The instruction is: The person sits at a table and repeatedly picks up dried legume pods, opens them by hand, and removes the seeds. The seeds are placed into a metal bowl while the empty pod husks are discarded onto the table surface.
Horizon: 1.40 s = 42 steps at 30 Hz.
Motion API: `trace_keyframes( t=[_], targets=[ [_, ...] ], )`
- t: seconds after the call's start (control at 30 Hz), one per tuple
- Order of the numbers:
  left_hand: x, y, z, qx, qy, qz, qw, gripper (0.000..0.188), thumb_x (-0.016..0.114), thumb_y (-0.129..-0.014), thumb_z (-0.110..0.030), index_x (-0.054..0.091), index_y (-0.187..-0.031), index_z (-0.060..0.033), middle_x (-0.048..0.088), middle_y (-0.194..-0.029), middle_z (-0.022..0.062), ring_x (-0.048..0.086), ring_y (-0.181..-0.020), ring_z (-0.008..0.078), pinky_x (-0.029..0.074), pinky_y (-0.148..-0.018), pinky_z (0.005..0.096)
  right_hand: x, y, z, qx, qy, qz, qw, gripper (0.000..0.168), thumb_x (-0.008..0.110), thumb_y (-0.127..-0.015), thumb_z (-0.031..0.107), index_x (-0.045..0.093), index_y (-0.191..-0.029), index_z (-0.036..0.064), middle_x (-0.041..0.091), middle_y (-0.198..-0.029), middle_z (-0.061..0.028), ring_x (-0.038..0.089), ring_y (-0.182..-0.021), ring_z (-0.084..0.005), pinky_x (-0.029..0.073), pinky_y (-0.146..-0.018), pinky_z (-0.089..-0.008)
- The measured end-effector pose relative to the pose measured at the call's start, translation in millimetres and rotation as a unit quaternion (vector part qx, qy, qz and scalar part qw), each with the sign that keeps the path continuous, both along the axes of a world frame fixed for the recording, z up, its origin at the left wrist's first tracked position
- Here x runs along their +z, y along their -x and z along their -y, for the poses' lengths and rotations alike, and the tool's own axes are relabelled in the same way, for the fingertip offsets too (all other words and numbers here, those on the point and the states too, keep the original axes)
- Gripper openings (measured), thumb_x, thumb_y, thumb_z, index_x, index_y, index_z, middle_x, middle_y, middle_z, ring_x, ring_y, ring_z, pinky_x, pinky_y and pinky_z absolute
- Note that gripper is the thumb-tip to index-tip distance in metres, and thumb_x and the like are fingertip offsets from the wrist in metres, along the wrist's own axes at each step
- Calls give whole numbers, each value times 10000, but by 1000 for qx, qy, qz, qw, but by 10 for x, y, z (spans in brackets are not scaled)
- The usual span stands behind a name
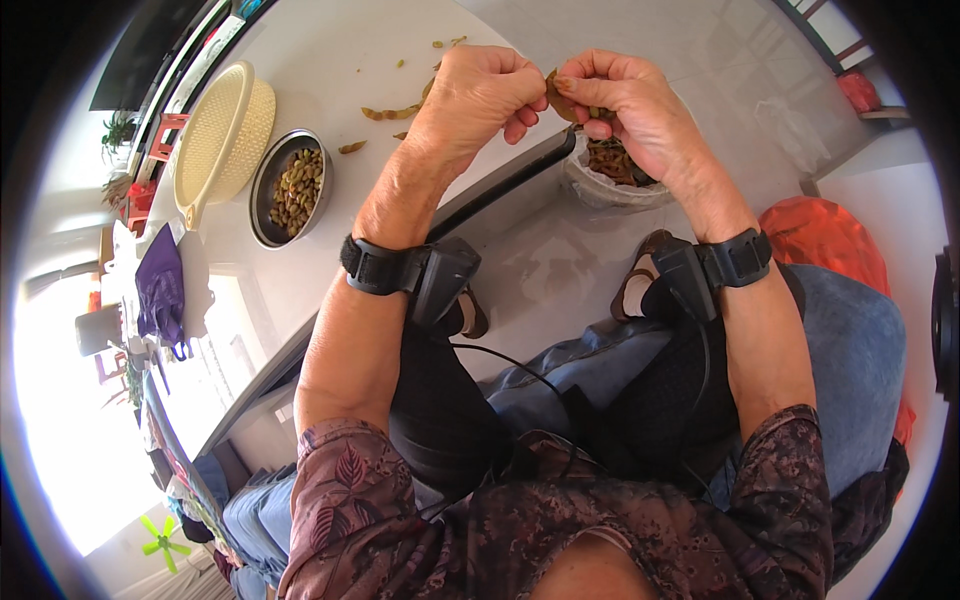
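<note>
My right hand (626,97) grips a brownish bean pod (561,97) between thumb and fingers, above the lined waste bin. My left hand (491,94) is curled close beside the pod, over the table's edge; whether anything is inside its fingers cannot be seen. Several pods (394,113) lie on the white table left of my left hand, some partly hidden by it, with a few loose beans (437,44) farther back. A steel bowl (256,196) holds many shelled green and brown beans (297,191). The bin (600,191) contains brown empty pods (611,161) in a clear plastic bag.
A cream perforated plastic basket (247,112) stands tilted behind the bowl. The table's dark edge (502,180) runs below my left hand. A red plastic bag (825,232) lies at the right by a blue-covered seat (855,360). A purple bag (160,285) is at the left.
</note>
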<state>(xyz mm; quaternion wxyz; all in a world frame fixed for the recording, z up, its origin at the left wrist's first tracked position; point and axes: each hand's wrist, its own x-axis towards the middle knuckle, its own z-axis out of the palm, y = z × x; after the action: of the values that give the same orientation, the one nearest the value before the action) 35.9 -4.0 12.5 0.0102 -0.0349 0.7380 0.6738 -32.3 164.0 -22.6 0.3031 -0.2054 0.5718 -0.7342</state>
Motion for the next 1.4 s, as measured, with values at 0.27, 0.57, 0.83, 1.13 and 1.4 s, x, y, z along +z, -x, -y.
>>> trace_keyframes(
  t=[0.27, 0.57, 0.83, 1.13, 1.4],
  targets=[
    [-80, 10, -71, 22, 74, -4, 997, 124, 566, -759, -83, 582, -715, 32, 552, -622, 51, 502, -510, 86, 394, -436, 204, 84, -154, 63, -68, -73, -49, 994, 122, 577, -843, 112, 595, -842, -9, 553, -699, -26, 466, -595, -61, 352, -483, -182],
    [-114, 23, -89, 27, 140, 13, 990, 119, 568, -756, -87, 567, -708, 22, 534, -610, 34, 491, -517, 71, 383, -421, 200, 8, -161, 75, -95, -73, -57, 991, 109, 584, -800, 74, 614, -831, -26, 587, -679, -48, 477, -571, -64, 386, -487, -193],
    [-128, 28, -98, 26, 159, 13, 987, 141, 567, -759, -104, 569, -706, 27, 537, -611, 34, 496, -523, 75, 391, -426, 202, -34, -159, 71, -73, -58, -37, 995, 147, 577, -811, 116, 617, -813, -26, 583, -671, -43, 488, -586, -73, 401, -516, -205],
    [-85, 13, -72, 15, 88, 9, 996, 179, 580, -756, -117, 598, -729, 59, 571, -630, 58, 520, -549, 90, 412, -437, 215, -4, -152, 60, -29, -50, 4, 998, 184, 566, -811, 157, 624, -807, -18, 572, -701, -35, 497, -619, -93, 419, -584, -228],
    [-76, 4, -79, 8, 74, 5, 997, 151, 572, -755, -100, 598, -720, 45, 556, -624, 51, 510, -520, 88, 404, -434, 211, 21, -117, 34, -2, -82, -16, 997, 177, 550, -856, 150, 616, -899, -8, 580, -753, -24, 506, -633, -66, 420, -562, -184]
  ],
)
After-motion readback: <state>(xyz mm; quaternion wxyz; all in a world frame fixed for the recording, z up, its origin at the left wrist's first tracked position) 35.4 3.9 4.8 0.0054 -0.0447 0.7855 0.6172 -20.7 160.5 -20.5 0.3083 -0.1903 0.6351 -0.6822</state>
